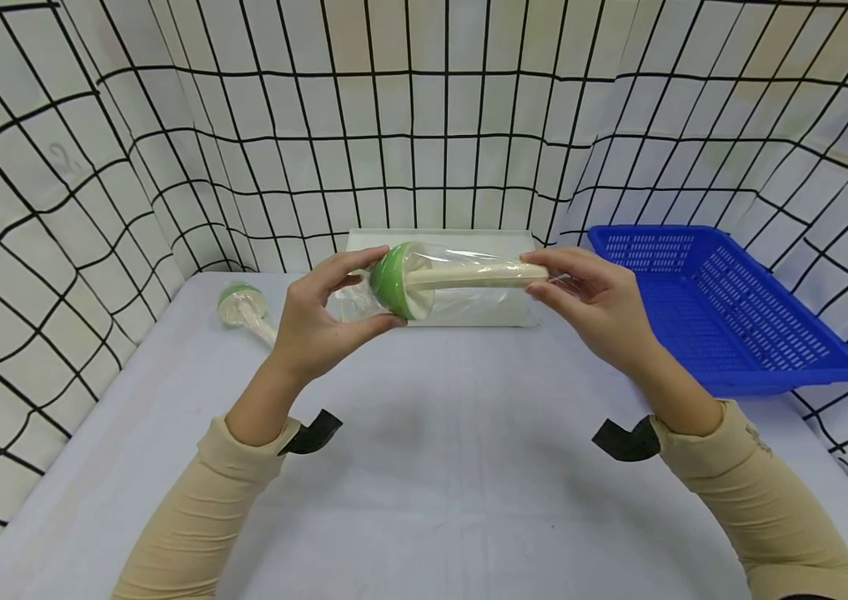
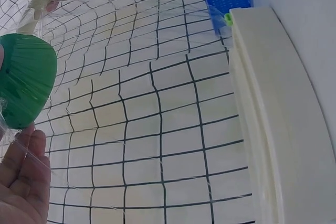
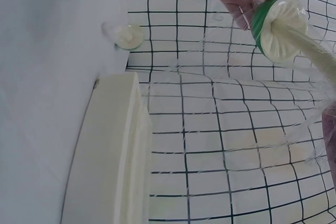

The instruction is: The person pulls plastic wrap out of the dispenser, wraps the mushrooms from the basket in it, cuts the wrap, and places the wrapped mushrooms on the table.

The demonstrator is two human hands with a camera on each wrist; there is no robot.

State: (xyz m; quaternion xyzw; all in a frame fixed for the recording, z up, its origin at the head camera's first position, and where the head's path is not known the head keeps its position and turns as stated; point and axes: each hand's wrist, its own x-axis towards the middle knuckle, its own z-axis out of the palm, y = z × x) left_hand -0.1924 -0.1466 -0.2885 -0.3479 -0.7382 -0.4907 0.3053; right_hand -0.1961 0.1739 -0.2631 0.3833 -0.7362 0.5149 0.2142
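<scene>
A mushroom-shaped object (image 1: 469, 276) with a green cap and cream stem, wrapped in clear plastic, is held sideways above the table by both hands. My left hand (image 1: 322, 312) grips the cap between thumb and fingers. At the other end, my right hand (image 1: 594, 298) pinches the stem tip and the wrap around it. The green cap (image 2: 29, 77) fills the left edge of the left wrist view. Pale pleats show under the cap (image 3: 281, 30) in the right wrist view. A second wrapped mushroom-shaped object (image 1: 242, 303) lies on the table, left of my left hand.
Behind the held object, a long white box-like thing (image 1: 469, 317) rests on the white-covered table (image 1: 461, 467). At the right stands a blue perforated plastic basket (image 1: 716, 325). Black wire grid (image 1: 408, 137) encloses the back and both sides.
</scene>
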